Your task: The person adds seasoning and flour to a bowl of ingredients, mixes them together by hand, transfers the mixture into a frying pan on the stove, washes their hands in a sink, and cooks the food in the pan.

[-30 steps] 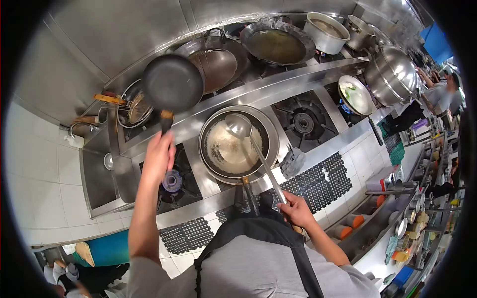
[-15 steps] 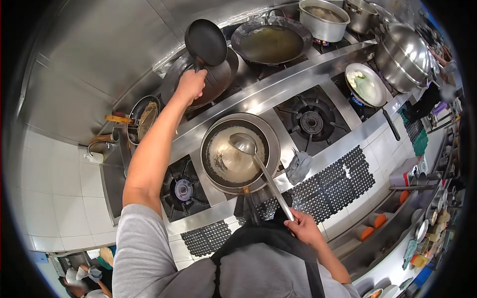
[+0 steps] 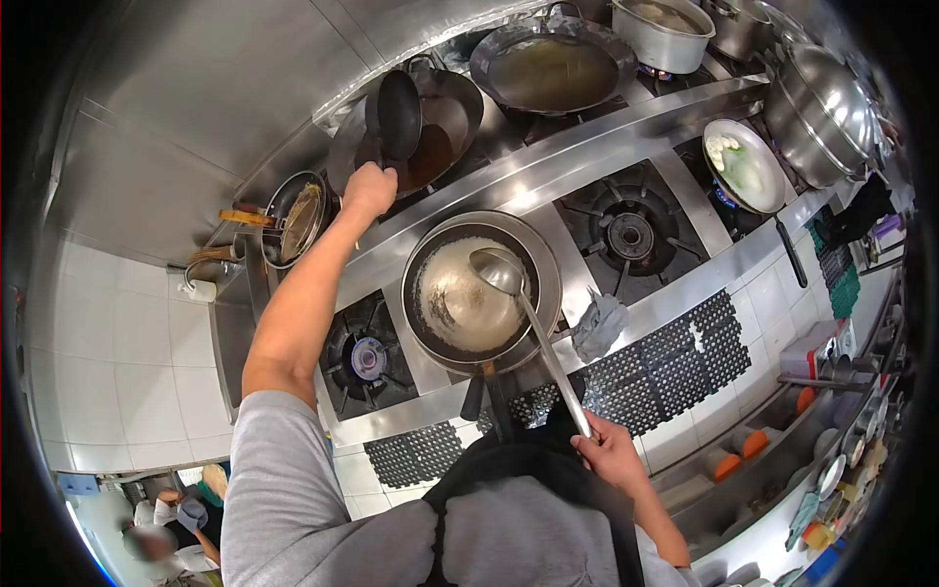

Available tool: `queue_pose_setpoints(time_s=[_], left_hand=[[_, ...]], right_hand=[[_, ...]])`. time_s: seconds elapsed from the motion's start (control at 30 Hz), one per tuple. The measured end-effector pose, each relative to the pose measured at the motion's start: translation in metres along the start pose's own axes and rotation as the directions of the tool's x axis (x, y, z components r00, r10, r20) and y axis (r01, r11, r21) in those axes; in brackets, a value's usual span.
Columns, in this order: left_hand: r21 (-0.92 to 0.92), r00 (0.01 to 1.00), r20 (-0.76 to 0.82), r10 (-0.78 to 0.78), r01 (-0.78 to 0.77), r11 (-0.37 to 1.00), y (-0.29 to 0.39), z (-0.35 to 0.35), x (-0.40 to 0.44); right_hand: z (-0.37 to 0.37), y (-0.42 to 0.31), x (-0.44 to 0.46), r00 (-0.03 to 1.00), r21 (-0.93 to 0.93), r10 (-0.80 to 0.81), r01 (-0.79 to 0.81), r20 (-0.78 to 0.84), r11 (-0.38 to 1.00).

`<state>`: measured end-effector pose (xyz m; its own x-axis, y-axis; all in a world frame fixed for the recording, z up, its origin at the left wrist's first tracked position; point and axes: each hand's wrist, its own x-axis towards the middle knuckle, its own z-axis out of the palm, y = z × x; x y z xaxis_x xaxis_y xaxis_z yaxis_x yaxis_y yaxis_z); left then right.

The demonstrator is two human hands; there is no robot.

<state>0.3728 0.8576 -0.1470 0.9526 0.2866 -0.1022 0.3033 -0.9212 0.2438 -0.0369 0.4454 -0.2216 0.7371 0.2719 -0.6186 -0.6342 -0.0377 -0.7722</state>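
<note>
My left hand (image 3: 370, 192) is closed round the handle of a small dark frying pan (image 3: 399, 115), which is tilted over a wide wok (image 3: 460, 103) with brown liquid in it. In my right hand (image 3: 608, 452) is the long metal handle of a ladle (image 3: 501, 272). The ladle's bowl rests over a dark pan (image 3: 416, 328) of pale, cloudy liquid, and whether it touches the liquid I cannot tell. That pan sits within a wider metal ring on the stove, its handle (image 3: 497, 399) pointing towards my body.
A lit burner (image 3: 368, 358) is left of the middle pan; a bare burner (image 3: 631, 236) is right of it. A white-lined pan (image 3: 748, 171) with food stands over a flame. Behind are an oil-filled wok (image 3: 554, 73) and a pot (image 3: 665, 44). A grey cloth (image 3: 599, 328) lies on the stove edge.
The small frying pan has tipped further onto its side and come slightly lower over the wok, uncovering brown liquid there. The ladle stays over the middle pan. The whole view has shifted slightly.
</note>
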Motion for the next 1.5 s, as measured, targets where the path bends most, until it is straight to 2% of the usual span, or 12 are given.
queue_pose_setpoints(time_s=[0.07, 0.17, 0.2, 0.27, 0.37, 0.5, 0.63, 0.73, 0.97, 1.23, 1.37, 1.5], left_hand=[[0.007, 1.000, 0.029, 0.002, -0.002, 1.000, 0.005, 0.005, -0.005], [-0.217, 0.985, 0.172, -0.016, 0.053, 0.975, 0.007, 0.013, -0.004], [-0.387, 0.972, 0.233, -0.026, 0.117, 0.915, 0.008, 0.016, -0.004], [-0.669, 0.937, 0.350, -0.011, 0.258, 0.698, 0.008, 0.020, -0.005], [-0.831, 0.889, 0.458, -0.018, 0.435, 0.347, 0.023, 0.004, -0.026], [-0.838, 0.836, 0.520, 0.172, 0.539, -0.086, 0.001, -0.003, -0.042], [-0.802, 0.834, 0.481, 0.270, 0.543, -0.248, -0.012, -0.005, -0.068], [-0.824, 0.841, 0.446, 0.306, 0.519, -0.226, -0.012, 0.006, -0.060], [-0.905, 0.909, 0.371, 0.190, 0.400, -0.144, -0.013, 0.000, -0.014], [-0.874, 0.900, 0.397, 0.181, 0.431, -0.222, -0.039, -0.013, -0.035], [-0.832, 0.871, 0.388, 0.302, 0.472, -0.292, -0.036, 0.012, -0.040], [-0.862, 0.894, 0.319, 0.315, 0.412, -0.296, -0.017, 0.031, -0.027]], right_hand=[[0.001, -0.003, -0.003, 1.000, 0.010, 0.024, -0.024, -0.011, 1.000], [0.002, -0.006, -0.009, 0.998, 0.042, 0.051, -0.049, -0.031, 0.998], [0.003, -0.004, -0.010, 0.998, 0.050, 0.054, -0.052, -0.043, 0.997], [0.002, 0.004, -0.012, 0.996, 0.065, 0.057, -0.053, -0.066, 0.996], [0.001, 0.007, -0.015, 0.997, 0.092, 0.057, -0.053, -0.049, 0.994], [0.005, 0.003, -0.019, 0.997, 0.067, 0.039, -0.035, -0.062, 0.997], [0.007, 0.000, -0.022, 0.997, 0.044, 0.029, -0.026, -0.072, 0.999], [0.012, -0.006, -0.024, 0.996, 0.034, 0.030, -0.027, -0.086, 0.999], [0.024, -0.012, -0.029, 0.992, -0.014, 0.016, -0.018, -0.124, 1.000], [0.019, -0.001, -0.019, 0.992, -0.019, 0.010, -0.012, -0.126, 1.000], [0.019, -0.003, -0.017, 0.993, -0.031, -0.004, 0.000, -0.117, 1.000], [0.021, -0.003, -0.021, 0.987, -0.144, -0.083, 0.063, -0.138, 0.988]])
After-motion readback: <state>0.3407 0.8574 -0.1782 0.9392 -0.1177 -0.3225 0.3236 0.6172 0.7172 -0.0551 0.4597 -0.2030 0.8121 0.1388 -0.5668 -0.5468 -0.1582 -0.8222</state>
